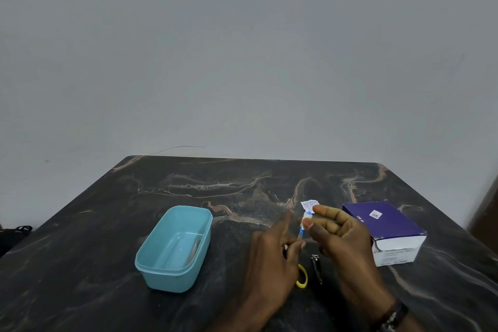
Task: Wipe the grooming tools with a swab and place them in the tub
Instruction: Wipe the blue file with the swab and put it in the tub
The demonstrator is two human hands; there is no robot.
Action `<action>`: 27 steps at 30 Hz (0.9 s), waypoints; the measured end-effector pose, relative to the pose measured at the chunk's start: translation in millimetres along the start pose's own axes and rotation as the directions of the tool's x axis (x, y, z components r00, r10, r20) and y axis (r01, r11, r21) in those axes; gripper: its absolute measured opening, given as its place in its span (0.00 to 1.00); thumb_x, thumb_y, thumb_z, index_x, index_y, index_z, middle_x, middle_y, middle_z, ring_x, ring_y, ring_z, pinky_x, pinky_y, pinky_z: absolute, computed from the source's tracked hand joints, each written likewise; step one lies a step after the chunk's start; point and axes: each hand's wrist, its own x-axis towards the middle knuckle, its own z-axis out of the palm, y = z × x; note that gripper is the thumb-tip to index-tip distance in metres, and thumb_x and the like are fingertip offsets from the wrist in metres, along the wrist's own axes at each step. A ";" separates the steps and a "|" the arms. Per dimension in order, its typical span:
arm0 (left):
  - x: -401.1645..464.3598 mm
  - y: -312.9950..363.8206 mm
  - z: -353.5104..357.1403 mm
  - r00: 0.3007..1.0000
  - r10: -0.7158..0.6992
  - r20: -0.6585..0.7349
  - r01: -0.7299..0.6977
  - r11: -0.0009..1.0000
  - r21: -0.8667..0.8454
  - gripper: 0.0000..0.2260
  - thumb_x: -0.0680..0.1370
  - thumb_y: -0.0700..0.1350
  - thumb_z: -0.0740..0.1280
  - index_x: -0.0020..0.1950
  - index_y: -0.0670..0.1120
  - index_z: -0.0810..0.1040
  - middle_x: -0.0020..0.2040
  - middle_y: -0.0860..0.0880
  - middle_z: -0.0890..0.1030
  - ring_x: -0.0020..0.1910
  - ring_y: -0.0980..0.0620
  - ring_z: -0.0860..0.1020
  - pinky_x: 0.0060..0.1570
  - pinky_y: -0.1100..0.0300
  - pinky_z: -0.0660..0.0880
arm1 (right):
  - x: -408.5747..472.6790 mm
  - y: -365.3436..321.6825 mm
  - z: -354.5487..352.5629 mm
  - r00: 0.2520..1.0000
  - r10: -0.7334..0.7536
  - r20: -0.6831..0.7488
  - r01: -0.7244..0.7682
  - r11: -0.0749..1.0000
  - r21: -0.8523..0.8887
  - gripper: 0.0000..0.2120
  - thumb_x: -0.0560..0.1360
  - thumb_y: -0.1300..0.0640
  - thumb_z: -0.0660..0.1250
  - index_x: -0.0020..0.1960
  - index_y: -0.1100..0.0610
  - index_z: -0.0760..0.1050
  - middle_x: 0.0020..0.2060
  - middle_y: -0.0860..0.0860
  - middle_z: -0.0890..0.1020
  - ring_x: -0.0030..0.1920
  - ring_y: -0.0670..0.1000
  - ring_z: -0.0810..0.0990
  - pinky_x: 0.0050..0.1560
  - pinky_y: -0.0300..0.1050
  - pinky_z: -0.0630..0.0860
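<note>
My right hand point(341, 234) pinches a small white swab packet point(309, 206) with blue print between thumb and forefinger, above the table. My left hand point(272, 256) pinches the packet's lower end point(301, 233) with thumb and forefinger. A light blue plastic tub point(175, 246) stands to the left, with a thin metal tool point(194, 248) lying inside along its right wall. A metal nail clipper point(316, 268) lies on the table between my hands. A yellow scissor handle point(302, 277) shows beside my left hand, the rest hidden under it.
A purple and white box point(388, 229) sits to the right of my hands on the dark marble table point(107, 224). A grey wall rises behind the table. A dark object point(16, 234) lies beyond the table's left edge.
</note>
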 end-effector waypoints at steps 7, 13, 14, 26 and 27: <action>-3.7 2.8 -7.4 0.986 0.169 0.009 -0.160 0.912 0.378 0.25 0.79 0.52 0.63 0.74 0.58 0.61 0.43 0.49 0.84 0.40 0.50 0.82 0.39 0.55 0.76 | 0.1 9.7 3.4 1.000 -0.012 0.018 0.013 0.997 -0.072 0.13 0.71 0.70 0.71 0.54 0.63 0.76 0.39 0.58 0.87 0.41 0.56 0.87 0.40 0.41 0.81; -3.1 2.2 -8.7 0.968 0.246 0.047 -0.229 0.789 0.570 0.28 0.68 0.52 0.68 0.68 0.52 0.71 0.23 0.52 0.76 0.19 0.56 0.73 0.20 0.63 0.68 | -0.7 5.7 4.3 0.999 -0.044 -0.016 0.043 0.998 -0.048 0.12 0.72 0.70 0.70 0.54 0.64 0.77 0.36 0.57 0.86 0.34 0.49 0.85 0.32 0.35 0.78; -3.5 2.8 -8.5 0.962 0.270 0.046 -0.246 0.777 0.579 0.27 0.68 0.52 0.67 0.67 0.51 0.71 0.23 0.51 0.76 0.19 0.56 0.73 0.20 0.63 0.69 | -1.3 3.6 3.8 0.998 -0.054 -0.032 0.053 0.998 -0.037 0.12 0.72 0.70 0.70 0.54 0.64 0.77 0.35 0.57 0.86 0.30 0.46 0.83 0.28 0.33 0.75; -0.8 4.5 -11.8 0.962 0.255 0.094 -0.269 0.838 0.475 0.28 0.71 0.50 0.73 0.69 0.53 0.70 0.29 0.54 0.80 0.24 0.59 0.76 0.26 0.67 0.66 | -1.1 8.0 4.1 0.999 0.010 0.052 -0.009 1.000 -0.014 0.13 0.71 0.72 0.69 0.55 0.65 0.77 0.38 0.58 0.86 0.36 0.51 0.86 0.33 0.36 0.79; -0.4 6.9 -12.0 0.965 0.240 0.102 -0.260 0.864 0.431 0.26 0.74 0.50 0.70 0.70 0.55 0.67 0.32 0.53 0.81 0.28 0.58 0.78 0.29 0.65 0.71 | -1.4 5.6 3.6 0.999 0.014 0.045 -0.015 1.000 0.014 0.13 0.71 0.72 0.69 0.55 0.65 0.76 0.38 0.59 0.86 0.34 0.50 0.85 0.31 0.35 0.78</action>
